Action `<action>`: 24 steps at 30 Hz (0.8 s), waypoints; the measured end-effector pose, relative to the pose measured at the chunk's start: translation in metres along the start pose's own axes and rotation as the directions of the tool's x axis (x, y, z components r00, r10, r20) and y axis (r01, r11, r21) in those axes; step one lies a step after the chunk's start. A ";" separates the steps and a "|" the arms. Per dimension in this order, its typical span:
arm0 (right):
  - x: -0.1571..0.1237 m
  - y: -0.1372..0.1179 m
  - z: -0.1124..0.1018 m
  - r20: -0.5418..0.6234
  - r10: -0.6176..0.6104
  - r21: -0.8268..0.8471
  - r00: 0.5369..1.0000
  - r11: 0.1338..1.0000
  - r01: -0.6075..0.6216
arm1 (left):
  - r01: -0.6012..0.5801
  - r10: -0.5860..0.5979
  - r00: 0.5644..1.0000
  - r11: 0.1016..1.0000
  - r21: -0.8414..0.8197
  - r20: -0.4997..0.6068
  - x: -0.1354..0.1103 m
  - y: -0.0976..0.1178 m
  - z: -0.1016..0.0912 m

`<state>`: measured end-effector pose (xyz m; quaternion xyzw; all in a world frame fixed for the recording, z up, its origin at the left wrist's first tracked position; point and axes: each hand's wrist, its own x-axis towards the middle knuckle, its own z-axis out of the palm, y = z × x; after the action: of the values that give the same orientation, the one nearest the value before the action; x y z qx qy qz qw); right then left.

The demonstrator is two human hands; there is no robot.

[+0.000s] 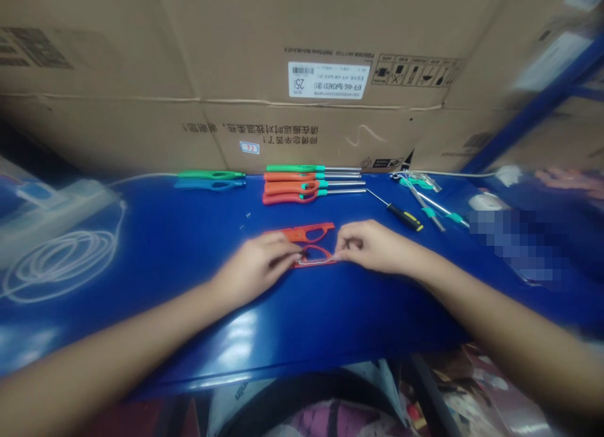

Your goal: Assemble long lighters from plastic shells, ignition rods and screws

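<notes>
Two red-orange lighter handle halves lie one behind the other on the blue table. The rear half (309, 232) shows its trigger loop, and the front half (317, 263) is partly under my fingers. A thin pale wire (317, 261) runs between my hands over the front half's loop. My left hand (259, 261) is closed at the wire's left end, beside a small dark part (303, 254). The wire's right end is pinched between the thumb and fingers of my right hand (365, 247). My left fingers cover the left portion of both halves.
Several long-nosed lighters (290, 188) are lined up behind. To their right are a screwdriver (404, 217) and metal tubes with green parts (427, 207). Green (207, 174) and blue handle shells (207, 184) lie left, near a coiled white cable (61, 267). A cardboard box (236, 60) stands behind.
</notes>
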<state>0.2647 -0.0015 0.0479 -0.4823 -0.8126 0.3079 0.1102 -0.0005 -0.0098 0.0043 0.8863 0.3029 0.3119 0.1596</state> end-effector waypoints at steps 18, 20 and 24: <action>0.000 0.002 0.001 0.064 -0.281 0.002 0.958 0.960 0.281 | 0.045 -0.046 0.998 0.999 0.022 0.032 -0.002 0.001 -0.013; -0.001 0.001 0.006 0.028 -0.305 -0.033 0.952 0.951 0.306 | 0.062 -0.062 0.997 0.998 0.005 0.034 -0.002 0.001 -0.013; 0.000 -0.003 0.016 -0.045 -0.292 -0.062 0.955 0.955 0.289 | 0.078 -0.077 0.997 0.997 -0.015 0.029 -0.002 0.002 -0.011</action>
<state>0.2545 -0.0086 0.0370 -0.3687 -0.8795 0.2531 0.1626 -0.0083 -0.0114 0.0127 0.8768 0.3323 0.2955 0.1829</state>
